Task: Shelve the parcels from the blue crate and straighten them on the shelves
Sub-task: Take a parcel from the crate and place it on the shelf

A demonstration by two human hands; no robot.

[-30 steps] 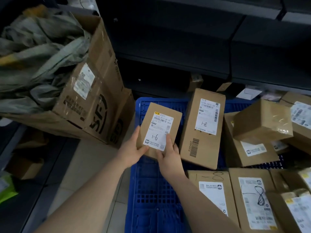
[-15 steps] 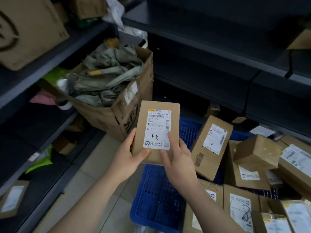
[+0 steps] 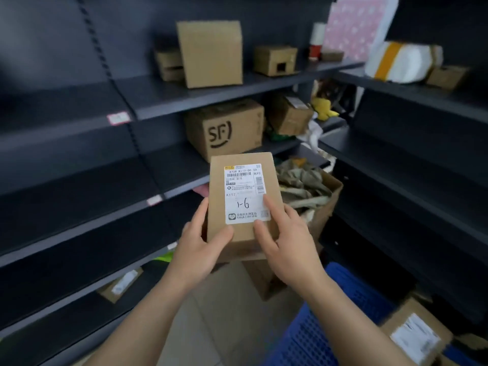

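Note:
A small brown parcel (image 3: 241,159) with a white label marked "1-6" is held upright in front of me, at chest height. My left hand (image 3: 196,247) grips its lower left edge, thumb on the front and fingertips showing behind its left side. My right hand (image 3: 286,241) holds the lower right side, with thumb and forefinger on the label. The blue crate (image 3: 335,320) lies low at the right, with another labelled parcel (image 3: 416,336) beside it. Dark shelves (image 3: 87,196) stand just left of the parcel.
An SF box (image 3: 224,128) sits on the middle shelf behind the parcel. Several cardboard boxes (image 3: 211,52) stand on the shelf above. An open carton of crumpled sacks (image 3: 303,186) is on the floor at right. A white padded bag (image 3: 398,62) lies on the right-hand shelving.
Both hands have lifted the "1-6" parcel out of the crate and up to shelf height. My view has swung from the crate up and left toward the shelves.

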